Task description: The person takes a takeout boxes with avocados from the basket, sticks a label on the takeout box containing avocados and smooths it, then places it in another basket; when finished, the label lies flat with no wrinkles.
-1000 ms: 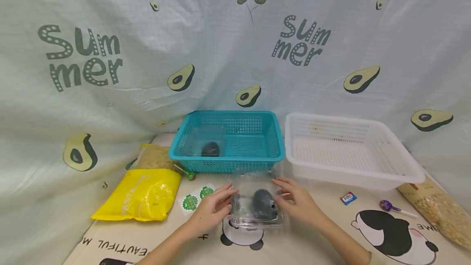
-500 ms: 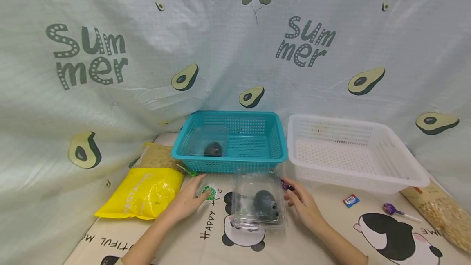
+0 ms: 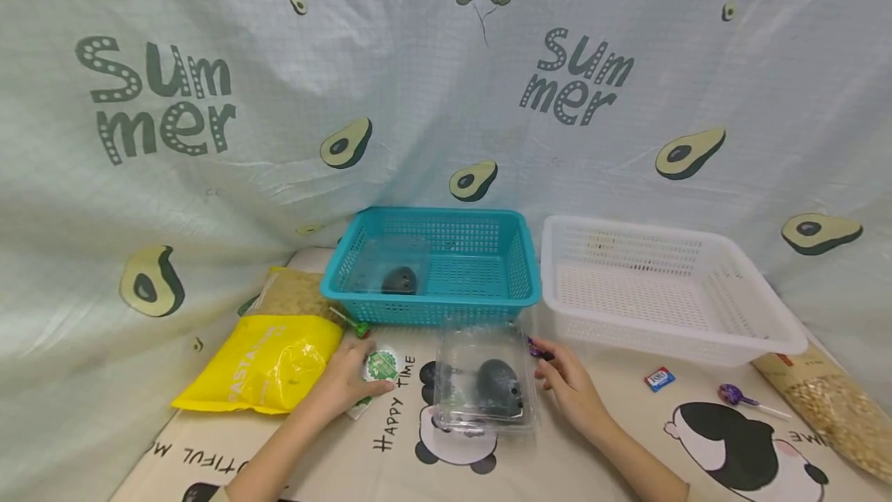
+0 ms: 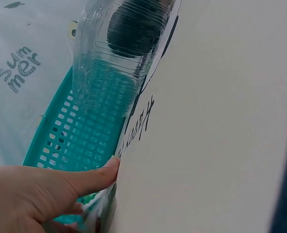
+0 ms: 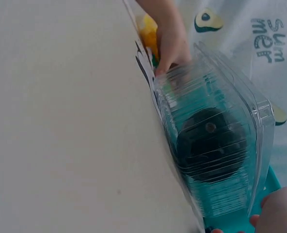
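Sticker packet (image 3: 378,369), white with a round green print, lies on the mat just right of the yellow bag (image 3: 265,363), and the left hand (image 3: 344,382) pinches it, thumb curled under its near edge and fingers over its top. In the left wrist view the thumb (image 4: 92,178) presses along the packet's edge against the mat (image 4: 221,126).

The right hand (image 3: 571,386) rests on the mat just right of the clear box (image 3: 484,380), fingers loosely bent and holding nothing; its fingertips lie close to a small purple sweet (image 3: 537,348), though contact cannot be made out. The box stands closed between the two hands, apart from both, with a dark grey lump (image 3: 499,386) inside it.

Behind the box sits a teal basket (image 3: 432,266) holding a second clear box with a dark lump (image 3: 399,280). A white basket (image 3: 662,285) stands to its right. Further right on the mat lie a small blue sweet (image 3: 659,379), a purple lollipop (image 3: 733,393) and a grain bag (image 3: 829,405). Another grain bag (image 3: 291,297) lies behind the yellow one.
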Motion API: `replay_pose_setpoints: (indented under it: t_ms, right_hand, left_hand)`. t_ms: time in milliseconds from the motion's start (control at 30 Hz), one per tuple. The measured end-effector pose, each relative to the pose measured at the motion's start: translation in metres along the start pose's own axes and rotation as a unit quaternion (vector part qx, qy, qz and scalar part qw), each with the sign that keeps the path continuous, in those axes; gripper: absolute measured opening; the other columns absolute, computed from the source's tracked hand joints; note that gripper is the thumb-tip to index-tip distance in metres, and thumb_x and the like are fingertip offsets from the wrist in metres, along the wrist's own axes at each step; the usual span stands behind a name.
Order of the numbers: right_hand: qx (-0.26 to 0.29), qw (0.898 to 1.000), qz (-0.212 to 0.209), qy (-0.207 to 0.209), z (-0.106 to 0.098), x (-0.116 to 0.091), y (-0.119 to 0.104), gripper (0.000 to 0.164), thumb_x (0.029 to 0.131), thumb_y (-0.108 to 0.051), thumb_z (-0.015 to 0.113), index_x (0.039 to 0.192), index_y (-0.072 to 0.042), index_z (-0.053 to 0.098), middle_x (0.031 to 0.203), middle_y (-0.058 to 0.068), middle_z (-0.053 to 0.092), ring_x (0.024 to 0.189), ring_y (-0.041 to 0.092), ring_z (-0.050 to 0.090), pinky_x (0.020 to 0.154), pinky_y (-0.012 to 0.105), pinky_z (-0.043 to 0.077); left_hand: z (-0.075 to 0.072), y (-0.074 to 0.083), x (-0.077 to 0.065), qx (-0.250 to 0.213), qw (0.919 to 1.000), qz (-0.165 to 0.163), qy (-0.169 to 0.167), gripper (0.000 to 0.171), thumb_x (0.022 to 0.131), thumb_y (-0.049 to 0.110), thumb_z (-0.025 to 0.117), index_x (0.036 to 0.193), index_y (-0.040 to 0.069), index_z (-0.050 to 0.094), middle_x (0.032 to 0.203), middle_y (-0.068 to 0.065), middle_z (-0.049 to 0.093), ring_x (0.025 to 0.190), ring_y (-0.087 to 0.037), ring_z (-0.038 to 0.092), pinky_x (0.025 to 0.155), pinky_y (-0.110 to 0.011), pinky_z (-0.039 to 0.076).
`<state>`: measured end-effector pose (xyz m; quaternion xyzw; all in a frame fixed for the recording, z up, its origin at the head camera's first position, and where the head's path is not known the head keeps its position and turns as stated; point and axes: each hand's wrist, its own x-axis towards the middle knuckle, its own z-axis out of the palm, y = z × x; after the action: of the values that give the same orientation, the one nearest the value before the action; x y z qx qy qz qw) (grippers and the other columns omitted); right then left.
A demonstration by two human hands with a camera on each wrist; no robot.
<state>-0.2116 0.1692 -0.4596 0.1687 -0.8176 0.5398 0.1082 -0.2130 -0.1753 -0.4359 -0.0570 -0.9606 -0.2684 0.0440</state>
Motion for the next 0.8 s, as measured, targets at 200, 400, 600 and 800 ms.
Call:
replay_pose_setpoints:
  t_ms: [200,400,600,800]
  right_hand:
    - [-0.004,0.995,-0.098,0.031,-0.006,0.003,-0.037,0.028,0.086,0.006,0.048,0.113,0.003,0.052,0.103,0.014,0.052,0.077,0.025,0.056,0.061,0.023,0.048]
    - [-0.024,0.953,-0.301,0.015,-0.001,0.012,-0.061,0.027,0.075,0.014,0.056,0.099,0.001,0.058,0.087,0.004,0.056,0.071,0.009,0.049,0.059,0.018,0.042]
    - [-0.055,0.943,-0.325,-0.049,0.018,0.020,-0.085,0.022,0.081,-0.005,0.061,0.101,-0.014,0.061,0.085,-0.003,0.059,0.072,0.007,0.050,0.057,0.019,0.043]
    - [-0.064,0.948,-0.307,-0.061,0.030,0.025,-0.092,0.010,0.081,-0.010,0.063,0.090,-0.014,0.062,0.081,-0.005,0.059,0.067,0.011,0.047,0.054,0.019,0.042]
  left_hand:
    - [-0.010,0.014,0.000,-0.046,0.9988,-0.004,-0.017,0.047,0.064,0.027,0.078,0.105,0.012,0.060,0.090,-0.006,0.060,0.077,-0.018,0.050,0.065,-0.033,0.045]
    - [-0.032,0.059,-0.017,-0.058,0.9926,0.106,-0.008,0.041,0.069,0.026,0.075,0.106,0.018,0.059,0.100,0.000,0.064,0.087,-0.019,0.058,0.071,-0.034,0.050]
    - [-0.041,0.103,-0.024,-0.059,0.9759,0.209,-0.022,0.038,0.075,0.024,0.070,0.111,0.018,0.057,0.084,0.007,0.063,0.061,-0.005,0.045,0.055,-0.019,0.041]
    - [-0.035,0.119,-0.022,-0.070,0.9622,0.263,-0.007,0.034,0.075,0.022,0.071,0.107,0.017,0.059,0.075,0.011,0.059,0.053,-0.002,0.028,0.048,-0.014,0.027]
